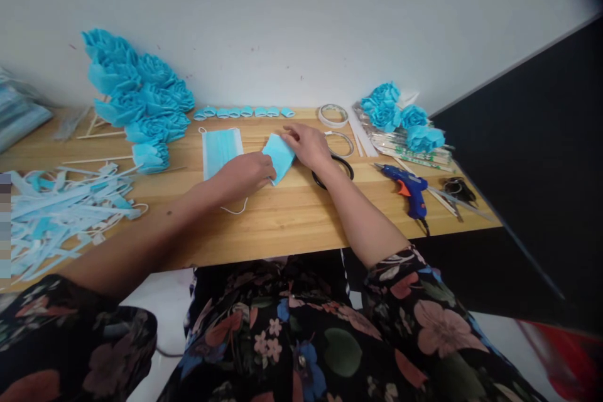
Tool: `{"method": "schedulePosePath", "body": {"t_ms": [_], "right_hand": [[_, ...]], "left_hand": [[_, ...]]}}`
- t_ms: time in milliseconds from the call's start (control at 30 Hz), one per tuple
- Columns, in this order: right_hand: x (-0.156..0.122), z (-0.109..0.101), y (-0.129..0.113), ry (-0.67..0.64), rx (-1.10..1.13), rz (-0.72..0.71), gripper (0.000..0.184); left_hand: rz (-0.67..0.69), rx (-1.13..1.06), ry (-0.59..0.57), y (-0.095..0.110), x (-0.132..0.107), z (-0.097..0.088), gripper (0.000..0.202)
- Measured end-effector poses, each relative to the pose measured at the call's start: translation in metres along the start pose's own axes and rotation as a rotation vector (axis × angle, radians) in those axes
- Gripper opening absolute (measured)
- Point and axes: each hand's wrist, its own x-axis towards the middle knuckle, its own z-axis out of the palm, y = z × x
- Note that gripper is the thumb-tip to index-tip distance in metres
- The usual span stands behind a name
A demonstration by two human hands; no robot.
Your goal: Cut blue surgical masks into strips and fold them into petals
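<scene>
A small blue piece of mask fabric (279,157) lies on the wooden table (282,220) between my hands. My left hand (249,171) is closed, pinching the piece's near left corner. My right hand (306,143) rests on its far right edge with fingers pressed down on it. A whole blue face mask (220,149) lies flat just left of my left hand, its ear loop trailing toward the table's front.
Blue fabric flowers (139,97) are piled at back left, more flowers (400,116) at back right. A row of small blue rolls (245,112) lines the wall. Tape rolls (333,115), a blue glue gun (409,188), scissors (456,191) and mask scraps (61,207) lie around.
</scene>
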Motion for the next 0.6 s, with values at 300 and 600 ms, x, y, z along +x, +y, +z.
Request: {"method": "schedulePosePath", "body": {"t_ms": [300, 600], "right_hand": [[0.0, -0.009, -0.015, -0.238, -0.268, 0.105, 0.03], [0.004, -0.005, -0.002, -0.11, -0.138, 0.053, 0.024]], "left_hand": [[0.012, -0.108, 0.056, -0.001, -0.011, 0.006, 0.031], [-0.123, -0.139, 0.028, -0.002, -0.005, 0.005, 0.038]]}}
